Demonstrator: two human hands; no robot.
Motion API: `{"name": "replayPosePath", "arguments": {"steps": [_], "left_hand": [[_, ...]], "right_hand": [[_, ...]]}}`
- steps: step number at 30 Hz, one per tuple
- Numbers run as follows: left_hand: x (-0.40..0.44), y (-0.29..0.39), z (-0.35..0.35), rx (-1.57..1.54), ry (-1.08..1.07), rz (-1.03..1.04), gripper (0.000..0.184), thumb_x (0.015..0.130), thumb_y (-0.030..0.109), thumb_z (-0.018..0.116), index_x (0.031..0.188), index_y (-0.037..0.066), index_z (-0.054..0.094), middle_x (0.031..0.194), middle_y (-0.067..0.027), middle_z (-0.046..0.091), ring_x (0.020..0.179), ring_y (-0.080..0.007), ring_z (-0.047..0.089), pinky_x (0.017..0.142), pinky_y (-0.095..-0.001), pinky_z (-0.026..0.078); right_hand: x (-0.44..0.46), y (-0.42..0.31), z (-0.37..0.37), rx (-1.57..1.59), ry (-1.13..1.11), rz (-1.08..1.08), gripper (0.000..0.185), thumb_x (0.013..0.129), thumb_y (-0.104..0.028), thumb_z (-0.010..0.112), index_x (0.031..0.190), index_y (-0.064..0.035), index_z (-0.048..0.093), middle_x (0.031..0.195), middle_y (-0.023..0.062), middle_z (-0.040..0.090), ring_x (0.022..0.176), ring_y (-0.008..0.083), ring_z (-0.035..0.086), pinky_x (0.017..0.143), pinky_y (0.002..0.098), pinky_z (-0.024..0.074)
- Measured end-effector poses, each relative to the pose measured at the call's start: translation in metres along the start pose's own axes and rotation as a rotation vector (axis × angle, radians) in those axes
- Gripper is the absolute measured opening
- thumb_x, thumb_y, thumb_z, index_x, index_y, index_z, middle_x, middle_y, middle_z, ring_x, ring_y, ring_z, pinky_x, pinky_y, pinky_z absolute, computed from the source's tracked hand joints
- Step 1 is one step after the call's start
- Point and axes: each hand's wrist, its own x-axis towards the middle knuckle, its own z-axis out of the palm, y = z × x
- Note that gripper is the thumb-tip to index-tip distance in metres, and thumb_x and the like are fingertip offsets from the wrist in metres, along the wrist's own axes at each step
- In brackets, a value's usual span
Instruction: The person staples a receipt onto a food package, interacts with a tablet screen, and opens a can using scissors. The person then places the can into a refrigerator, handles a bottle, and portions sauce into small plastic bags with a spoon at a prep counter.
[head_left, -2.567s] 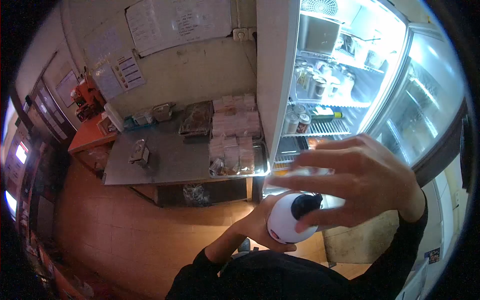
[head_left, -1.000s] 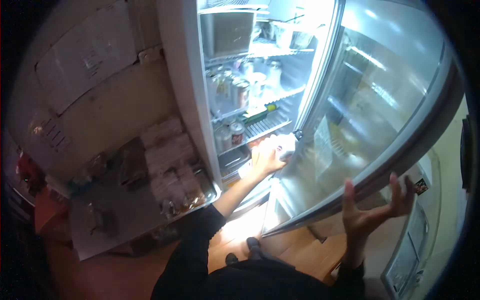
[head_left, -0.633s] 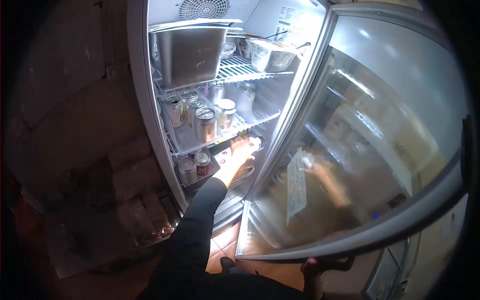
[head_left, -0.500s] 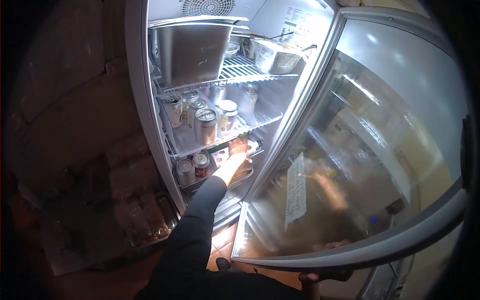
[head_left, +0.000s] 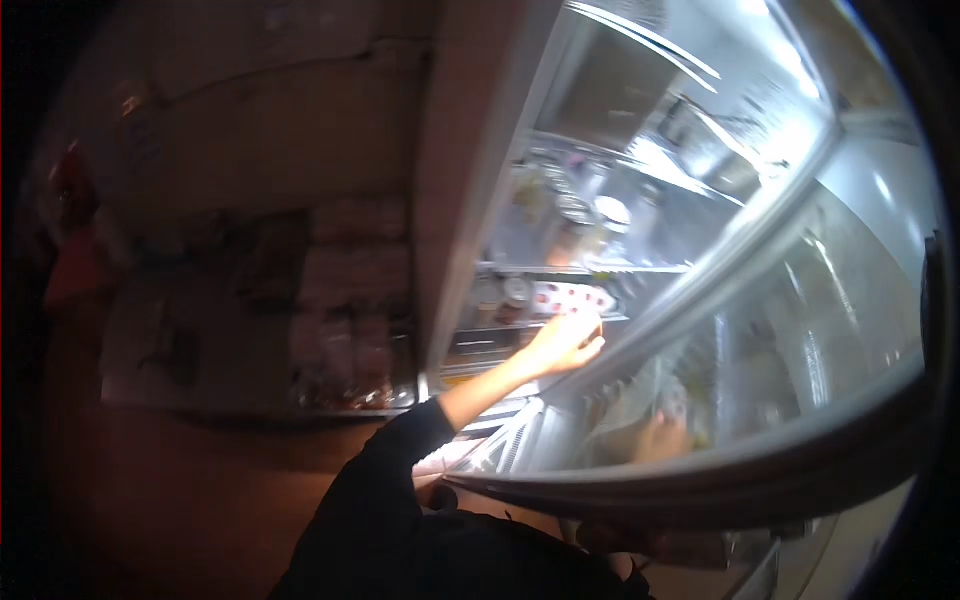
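Observation:
My left hand (head_left: 565,345) is inside the lit fridge, at the front of the lower shelf. Its fingers are closed on a white pack with red spots (head_left: 573,298), which lies sideways just beyond the knuckles; its exact kind is blurred. Soft drink cans (head_left: 515,292) stand to the left of the pack. On the shelf above are several more cans (head_left: 572,215), smeared by motion. My right hand (head_left: 610,540), dim and partly hidden, is at the lower outer edge of the open glass fridge door (head_left: 780,490), its fingers round that edge.
A tall metal container (head_left: 610,95) and a clear tub (head_left: 710,150) sit on the top shelf. Left of the fridge, wrapped packages (head_left: 345,350) lie on a dark surface. The door stands open on the right, close to my body.
The view has swung left, so the fridge appears farther right. My left hand has come back toward the shelf front, and more of the red-spotted pack shows. The door remains open.

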Motion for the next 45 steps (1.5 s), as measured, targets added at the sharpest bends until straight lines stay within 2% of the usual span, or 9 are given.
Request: {"name": "replayPosePath", "arguments": {"steps": [3,8,24,27,30,31,34,41,45], "left_hand": [[-0.078,0.038,-0.119,-0.264,-0.155,-0.196,0.033,0.089,0.019,0.052,0.062,-0.001,0.049,0.053,-0.0079,0.048,0.050,-0.0150,0.042,0.052,-0.0341,0.038],[-0.222,0.147,-0.332,-0.945,-0.788,-0.006,0.025,0.086,0.028,0.061,0.086,0.004,0.056,0.077,-0.0038,0.059,0.064,-0.0134,0.057,0.057,-0.0291,0.045],[-0.372,0.269,-0.581,-0.251,-0.241,0.297,0.032,0.079,0.024,0.067,0.100,0.003,0.054,0.095,-0.0090,0.056,0.082,-0.0198,0.055,0.071,-0.0330,0.044],[-0.385,0.257,-0.612,-0.184,-0.219,0.292,0.035,0.078,0.023,0.069,0.102,0.003,0.053,0.099,-0.0100,0.056,0.085,-0.0210,0.055,0.073,-0.0337,0.044],[-0.389,0.229,-0.652,-0.136,-0.192,0.302,0.038,0.077,0.023,0.070,0.105,0.003,0.053,0.102,-0.0110,0.055,0.089,-0.0222,0.054,0.076,-0.0344,0.044],[-0.391,0.219,-0.664,-0.117,-0.174,0.306,0.039,0.076,0.022,0.070,0.106,0.003,0.053,0.103,-0.0113,0.055,0.090,-0.0226,0.054,0.077,-0.0347,0.043],[-0.393,0.188,-0.713,-0.063,-0.079,0.319,0.043,0.075,0.022,0.071,0.108,0.003,0.052,0.106,-0.0123,0.055,0.093,-0.0238,0.054,0.080,-0.0354,0.043],[-0.404,-0.032,-0.845,0.316,0.717,-0.160,0.051,0.072,0.020,0.074,0.114,0.002,0.051,0.114,-0.0146,0.054,0.101,-0.0266,0.053,0.086,-0.0371,0.043],[-0.426,-0.232,-0.831,0.539,0.604,-0.578,0.056,0.070,0.019,0.075,0.118,0.002,0.051,0.119,-0.0159,0.053,0.105,-0.0281,0.053,0.089,-0.0380,0.043]], "right_hand": [[-0.033,-0.091,0.031,0.303,0.463,-0.514,0.047,0.091,-0.028,0.051,0.126,0.0014,0.040,0.119,0.0187,0.045,0.110,0.0315,0.044,0.091,0.0432,0.0393],[-0.001,-0.160,0.075,0.545,0.745,-0.584,0.041,0.094,-0.023,0.048,0.125,0.0017,0.040,0.116,0.0134,0.044,0.104,0.0264,0.045,0.092,0.0393,0.0379],[0.017,-0.312,0.151,0.535,0.945,-0.254,0.038,0.095,-0.031,0.045,0.121,-0.0044,0.047,0.117,0.0118,0.048,0.106,0.0256,0.047,0.095,0.0407,0.0361],[-0.054,-0.401,0.187,0.767,0.586,-0.401,0.035,0.094,-0.030,0.046,0.118,-0.0053,0.052,0.116,0.0106,0.053,0.107,0.0254,0.049,0.096,0.0399,0.0365],[-0.158,-0.498,0.274,1.510,-1.343,-0.245,0.033,0.093,-0.029,0.048,0.115,-0.0061,0.058,0.115,0.0094,0.058,0.109,0.0252,0.051,0.097,0.0392,0.0369],[-0.182,-0.542,0.273,0.838,-1.413,-0.983,0.038,0.096,-0.033,0.041,0.117,-0.0040,0.055,0.115,0.0075,0.057,0.107,0.0229,0.052,0.098,0.0370,0.0365],[-0.276,-0.532,0.430,0.657,-2.232,-0.955,0.047,0.097,-0.040,0.036,0.120,-0.0016,0.051,0.116,0.0110,0.057,0.110,0.0218,0.051,0.098,0.0354,0.0368],[-0.286,-0.483,0.530,0.488,-2.100,-0.835,0.048,0.096,-0.041,0.039,0.132,-0.0098,0.042,0.130,0.0138,0.047,0.120,0.0265,0.043,0.102,0.0410,0.0327],[-0.316,-0.418,0.590,0.648,-1.995,-0.702,0.049,0.095,-0.040,0.041,0.139,-0.0173,0.036,0.134,0.0146,0.042,0.122,0.0286,0.042,0.104,0.0445,0.0302]]}}
